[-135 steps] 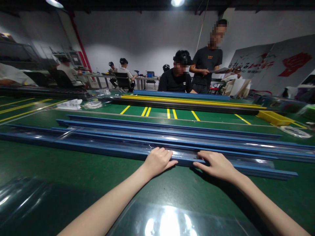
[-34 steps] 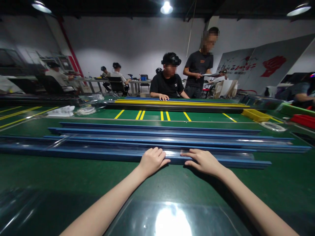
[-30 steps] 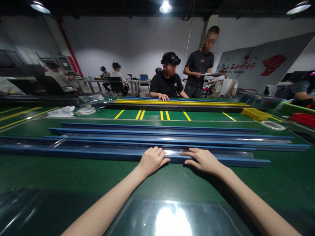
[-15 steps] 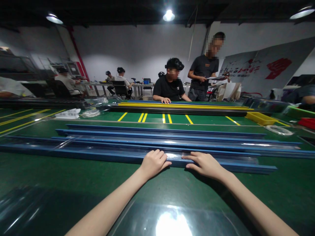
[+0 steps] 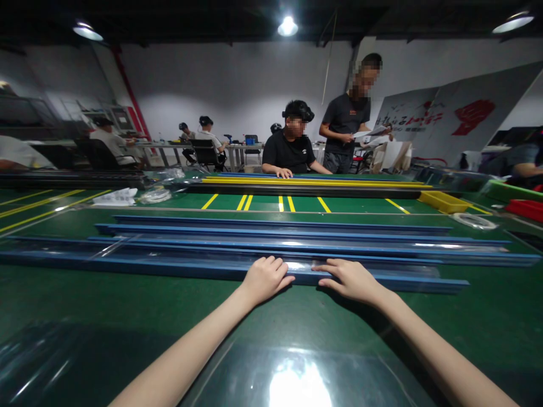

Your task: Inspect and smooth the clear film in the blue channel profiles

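Note:
Across the green table in front of me lies a long blue channel rail (image 5: 161,268), with a clear plastic strip (image 5: 298,266) along its trough. My left hand (image 5: 265,278) is closed over the rail's near wall, fingertips curled inside and thumb along the front. To the right of it, my right hand (image 5: 350,279) straddles the same wall, its fingers reaching onto the strip and its thumb at the front face. Some fingertips are hidden behind the wall. More blue rails (image 5: 271,228) lie parallel just beyond, and a clear band (image 5: 111,247) crosses them on the left.
Glossy clear sheeting (image 5: 237,379) covers the table nearest me. Farther off are yellow and black rails (image 5: 318,182), a yellow tray (image 5: 443,202), a coiled white cord (image 5: 474,221) and a plastic bag (image 5: 114,198). A seated co-worker (image 5: 291,150) faces me; another person (image 5: 345,121) stands holding papers.
The view has shifted slightly, so the rails sit a little farther left in it. Both hands keep nearly the same place on the blue rail.

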A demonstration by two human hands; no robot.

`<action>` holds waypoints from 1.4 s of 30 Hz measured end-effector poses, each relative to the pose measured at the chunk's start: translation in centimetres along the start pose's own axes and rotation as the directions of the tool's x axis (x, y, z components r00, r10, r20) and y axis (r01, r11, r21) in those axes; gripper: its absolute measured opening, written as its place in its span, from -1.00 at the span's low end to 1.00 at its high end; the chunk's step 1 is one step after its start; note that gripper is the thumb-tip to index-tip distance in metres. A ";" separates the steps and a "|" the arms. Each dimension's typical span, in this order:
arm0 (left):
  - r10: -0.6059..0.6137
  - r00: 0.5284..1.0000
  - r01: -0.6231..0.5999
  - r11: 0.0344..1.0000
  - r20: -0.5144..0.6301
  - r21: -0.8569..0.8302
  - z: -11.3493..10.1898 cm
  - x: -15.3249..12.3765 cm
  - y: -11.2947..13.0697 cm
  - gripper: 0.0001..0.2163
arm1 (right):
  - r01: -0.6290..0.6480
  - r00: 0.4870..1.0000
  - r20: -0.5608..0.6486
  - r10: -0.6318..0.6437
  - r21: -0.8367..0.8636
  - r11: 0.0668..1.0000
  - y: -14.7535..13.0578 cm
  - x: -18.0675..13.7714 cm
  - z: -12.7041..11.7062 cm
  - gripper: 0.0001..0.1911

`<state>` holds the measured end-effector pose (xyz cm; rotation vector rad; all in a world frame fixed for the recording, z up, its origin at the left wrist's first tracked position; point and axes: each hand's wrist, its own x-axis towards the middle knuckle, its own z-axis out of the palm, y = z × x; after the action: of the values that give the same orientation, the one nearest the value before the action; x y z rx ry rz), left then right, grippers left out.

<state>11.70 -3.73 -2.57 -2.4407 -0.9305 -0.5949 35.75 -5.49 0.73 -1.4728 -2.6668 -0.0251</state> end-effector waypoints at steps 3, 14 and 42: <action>-0.001 0.999 0.001 1.000 0.050 -0.013 -0.3 0.1 0.0 -0.74 | 0.003 1.000 0.002 -0.003 0.002 1.000 0.0 0.0 0.0 -0.53; 0.014 0.990 -0.013 1.000 0.143 -0.011 -1.0 0.1 -0.1 -0.79 | 0.014 1.000 0.022 -0.014 -0.010 1.000 0.0 0.1 -0.1 -0.52; 0.023 0.990 -0.028 0.999 0.139 0.036 -3.0 -3.4 -6.4 -0.65 | 0.027 0.999 0.026 -0.027 -0.020 0.999 0.5 0.3 0.3 -0.51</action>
<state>4.27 -2.84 -0.37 -2.4815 -0.9543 -0.3996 36.01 -4.94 0.40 -1.4527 -2.7149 -0.0362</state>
